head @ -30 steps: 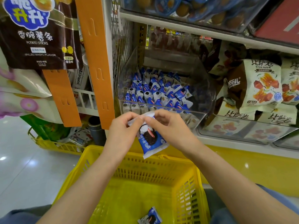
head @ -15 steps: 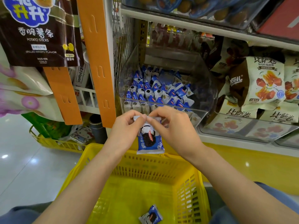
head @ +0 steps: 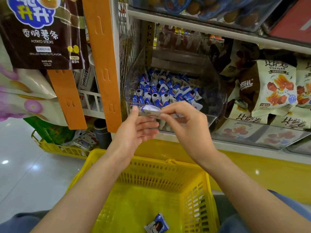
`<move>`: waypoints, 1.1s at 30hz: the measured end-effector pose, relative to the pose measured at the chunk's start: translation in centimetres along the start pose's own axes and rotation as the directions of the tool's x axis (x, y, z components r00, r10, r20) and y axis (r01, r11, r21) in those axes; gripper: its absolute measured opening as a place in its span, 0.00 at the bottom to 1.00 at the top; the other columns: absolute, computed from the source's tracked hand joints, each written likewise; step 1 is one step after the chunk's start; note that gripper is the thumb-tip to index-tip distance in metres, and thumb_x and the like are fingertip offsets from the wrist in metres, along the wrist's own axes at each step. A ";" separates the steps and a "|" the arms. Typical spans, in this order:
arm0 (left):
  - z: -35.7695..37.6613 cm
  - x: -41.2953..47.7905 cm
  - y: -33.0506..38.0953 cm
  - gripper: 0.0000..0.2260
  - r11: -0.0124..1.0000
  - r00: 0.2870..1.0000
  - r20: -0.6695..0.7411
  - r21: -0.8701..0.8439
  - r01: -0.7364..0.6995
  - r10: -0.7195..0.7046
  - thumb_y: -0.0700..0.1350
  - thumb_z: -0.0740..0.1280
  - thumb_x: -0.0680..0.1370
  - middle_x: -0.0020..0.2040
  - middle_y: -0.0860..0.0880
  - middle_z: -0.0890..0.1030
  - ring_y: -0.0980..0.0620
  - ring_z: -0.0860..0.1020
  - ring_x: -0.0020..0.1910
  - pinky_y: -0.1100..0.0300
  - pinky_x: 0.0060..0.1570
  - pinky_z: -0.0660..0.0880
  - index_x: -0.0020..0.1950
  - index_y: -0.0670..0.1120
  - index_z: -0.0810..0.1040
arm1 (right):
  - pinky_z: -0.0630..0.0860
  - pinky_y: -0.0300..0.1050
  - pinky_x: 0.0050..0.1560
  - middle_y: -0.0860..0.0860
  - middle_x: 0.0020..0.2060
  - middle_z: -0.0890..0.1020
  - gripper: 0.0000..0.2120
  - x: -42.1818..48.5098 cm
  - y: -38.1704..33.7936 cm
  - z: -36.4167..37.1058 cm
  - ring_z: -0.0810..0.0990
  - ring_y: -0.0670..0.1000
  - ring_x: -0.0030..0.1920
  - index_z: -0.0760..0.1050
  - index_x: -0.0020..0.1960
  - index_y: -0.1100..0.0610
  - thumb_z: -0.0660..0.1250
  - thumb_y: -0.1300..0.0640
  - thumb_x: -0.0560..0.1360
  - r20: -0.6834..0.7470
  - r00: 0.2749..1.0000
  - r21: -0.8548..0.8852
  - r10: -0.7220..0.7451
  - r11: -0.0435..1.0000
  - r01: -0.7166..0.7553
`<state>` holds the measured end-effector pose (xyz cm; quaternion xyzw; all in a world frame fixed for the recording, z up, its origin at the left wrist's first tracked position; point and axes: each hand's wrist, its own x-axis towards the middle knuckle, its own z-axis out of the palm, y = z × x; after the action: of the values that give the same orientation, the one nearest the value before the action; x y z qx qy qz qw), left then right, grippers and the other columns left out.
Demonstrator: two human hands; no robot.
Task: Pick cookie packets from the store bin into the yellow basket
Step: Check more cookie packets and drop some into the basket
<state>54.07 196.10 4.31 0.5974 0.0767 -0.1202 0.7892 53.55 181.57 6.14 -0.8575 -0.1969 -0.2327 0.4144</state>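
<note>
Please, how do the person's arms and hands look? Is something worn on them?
The left forearm and right forearm are bare: no sleeves show. The left hand and right hand wear no gloves, rings or watch that I can see.

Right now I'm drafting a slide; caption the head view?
A cookie packet pinched between left hand and right hand before the store bin; another packet lies in the yellow basket.

Bin [head: 214,91] on shelf [head: 235,145], behind and above basket [head: 151,165]; one packet [head: 156,223] in basket; snack bags [head: 269,86] right of bin.
</note>
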 end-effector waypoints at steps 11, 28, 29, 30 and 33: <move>-0.3 -0.4 0.3 0.09 0.999 0.992 -0.128 0.041 -0.011 0.016 0.43 0.60 0.79 0.42 0.46 0.81 0.51 0.79 0.42 0.57 0.45 0.75 0.48 0.44 0.79 | 0.74 0.41 0.48 0.47 0.46 0.77 0.08 -0.9 -0.2 0.8 0.75 0.43 0.47 0.77 0.53 0.54 0.63 0.52 0.76 0.201 0.980 -0.127 -0.003 0.992 0.029; 0.6 -1.0 -1.9 0.23 0.625 0.891 0.142 0.665 -0.409 0.432 0.49 0.65 0.76 0.61 0.55 0.74 0.60 0.74 0.57 0.70 0.53 0.71 0.71 0.52 0.65 | 0.75 0.31 0.34 0.55 0.47 0.82 0.09 -0.9 -0.4 1.9 0.79 0.45 0.41 0.74 0.53 0.59 0.58 0.56 0.80 0.347 0.731 0.371 0.587 0.630 -0.682; 0.5 -0.9 -1.8 0.20 0.622 0.892 0.153 0.666 -0.411 0.426 0.49 0.63 0.77 0.59 0.55 0.76 0.59 0.75 0.55 0.70 0.52 0.70 0.69 0.53 0.66 | 0.74 0.29 0.33 0.53 0.47 0.82 0.10 -0.9 -0.3 1.9 0.79 0.43 0.41 0.74 0.55 0.58 0.58 0.55 0.80 0.344 0.736 0.366 0.583 0.638 -0.677; 0.5 -0.9 -1.8 0.18 0.621 0.894 0.165 0.666 -0.413 0.418 0.48 0.62 0.78 0.56 0.56 0.77 0.59 0.76 0.53 0.73 0.48 0.70 0.68 0.54 0.67 | 0.74 0.28 0.34 0.51 0.47 0.82 0.10 -0.9 -0.2 1.9 0.79 0.41 0.41 0.73 0.57 0.57 0.58 0.55 0.80 0.342 0.744 0.368 0.573 0.647 -0.668; 0.5 -1.1 -2.0 0.16 0.611 0.898 0.222 0.669 -0.424 0.380 0.48 0.57 0.80 0.47 0.57 0.77 0.64 0.74 0.40 0.75 0.35 0.67 0.68 0.56 0.66 | 0.79 0.37 0.46 0.50 0.48 0.82 0.12 -0.9 -0.1 2.0 0.82 0.43 0.45 0.71 0.62 0.55 0.57 0.57 0.80 0.358 0.769 0.404 0.530 0.654 -0.639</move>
<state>52.48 195.22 2.87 0.8494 -0.1332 0.0226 0.5102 53.18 183.07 4.60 -0.7546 -0.0046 0.0652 0.6529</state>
